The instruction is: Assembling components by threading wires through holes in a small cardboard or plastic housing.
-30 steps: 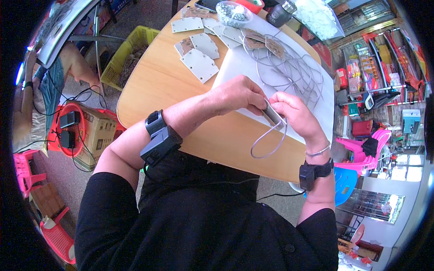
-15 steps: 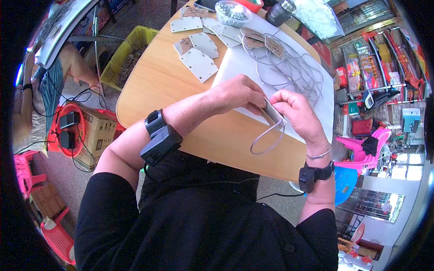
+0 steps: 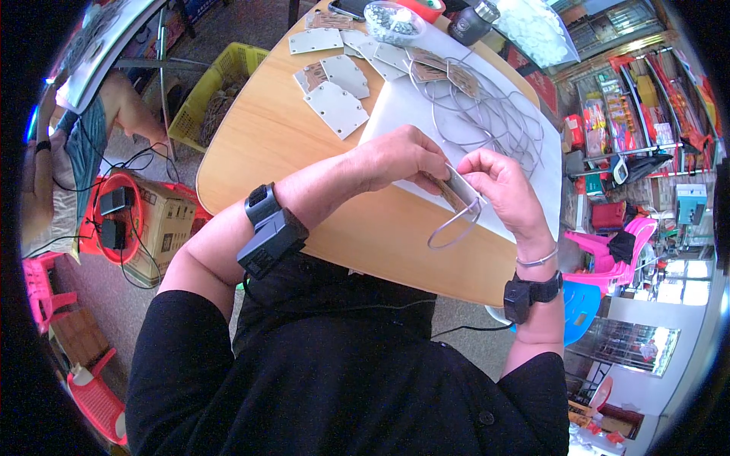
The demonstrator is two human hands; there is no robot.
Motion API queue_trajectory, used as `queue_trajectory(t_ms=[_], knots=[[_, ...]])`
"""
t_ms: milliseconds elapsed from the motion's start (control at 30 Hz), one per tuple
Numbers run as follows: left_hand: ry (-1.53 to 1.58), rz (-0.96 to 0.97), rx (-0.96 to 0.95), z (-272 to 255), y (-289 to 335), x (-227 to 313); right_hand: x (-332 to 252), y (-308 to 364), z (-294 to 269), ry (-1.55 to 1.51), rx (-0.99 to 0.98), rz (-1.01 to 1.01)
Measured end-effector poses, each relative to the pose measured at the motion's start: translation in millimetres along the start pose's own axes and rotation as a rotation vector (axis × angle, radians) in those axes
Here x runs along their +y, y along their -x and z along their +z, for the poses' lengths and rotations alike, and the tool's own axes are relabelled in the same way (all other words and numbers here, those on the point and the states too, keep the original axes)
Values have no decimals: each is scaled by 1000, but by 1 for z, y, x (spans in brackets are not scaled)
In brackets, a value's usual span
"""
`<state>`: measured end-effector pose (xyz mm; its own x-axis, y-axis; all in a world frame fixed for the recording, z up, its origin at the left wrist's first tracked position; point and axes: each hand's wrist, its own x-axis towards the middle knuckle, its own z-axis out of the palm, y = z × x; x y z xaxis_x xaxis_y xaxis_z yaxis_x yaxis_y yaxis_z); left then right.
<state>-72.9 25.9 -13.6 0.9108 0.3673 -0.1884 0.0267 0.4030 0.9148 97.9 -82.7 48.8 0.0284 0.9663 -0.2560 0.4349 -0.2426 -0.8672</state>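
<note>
Pale plate (image 3: 461, 188) is pinched in left hand (image 3: 411, 158) and right hand (image 3: 502, 188); a clear tub (image 3: 418, 33) holds grey bits (image 3: 391, 27).

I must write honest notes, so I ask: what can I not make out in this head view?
All in the head view:
Plate: partly covered by the left hand and right hand.
Cord: too small to tell how it meets the plate.
Dark flat object: cut off by the upper edge.
Small pieces in the bowl: too small to identify.

Left hand (image 3: 411, 161) grips the flat plate (image 3: 459, 187), right hand (image 3: 503, 191) pinches its edge, grey cord (image 3: 431, 239) looping just below!
</note>
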Motion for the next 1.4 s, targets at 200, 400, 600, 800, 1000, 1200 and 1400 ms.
queue_trajectory(t_ms=[200, 400, 600, 800, 1000, 1200, 1400], knots=[[27, -3, 1, -1, -4, -6, -3, -1, 1, 156, 22, -10], [48, 14, -2, 0, -3, -5, -2, -2, 1, 179, -20, 28], [39, 8, -22, 1, -1, -4, -7, -1, -1, -4, -148, 95], [-16, 5, -10, 2, 0, -2, -3, -1, 7, -16, -84, 78], [158, -43, 25, -1, -6, -7, -3, -3, 2, 46, 22, -21], [283, -15, -10, 1, -5, -8, -7, -4, 3, 39, 33, -25], [214, 20, -7, 2, -2, -5, -12, -2, -1, 180, 43, -24]])
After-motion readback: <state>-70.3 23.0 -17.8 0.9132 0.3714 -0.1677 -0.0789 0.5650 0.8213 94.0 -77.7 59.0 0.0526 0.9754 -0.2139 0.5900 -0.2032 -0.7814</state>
